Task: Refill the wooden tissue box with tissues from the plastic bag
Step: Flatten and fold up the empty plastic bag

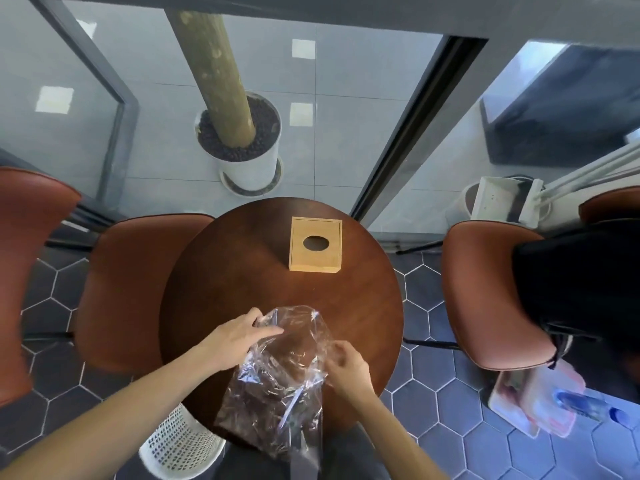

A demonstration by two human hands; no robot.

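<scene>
A light wooden tissue box (315,244) with an oval slot in its lid stands on the far part of the round brown table (225,278). A clear plastic bag (280,375) lies crumpled at the table's near edge and hangs over it; brown tissues show through it. My left hand (239,336) holds the bag's left rim near its open top, fingers reaching across the plastic. My right hand (346,367) pinches the bag's right edge with curled fingers.
Brown leather chairs stand to the left (135,292) and right (485,292) of the table. A white perforated bin (180,445) sits under the near left edge. A potted trunk (242,147) stands behind the table by the glass.
</scene>
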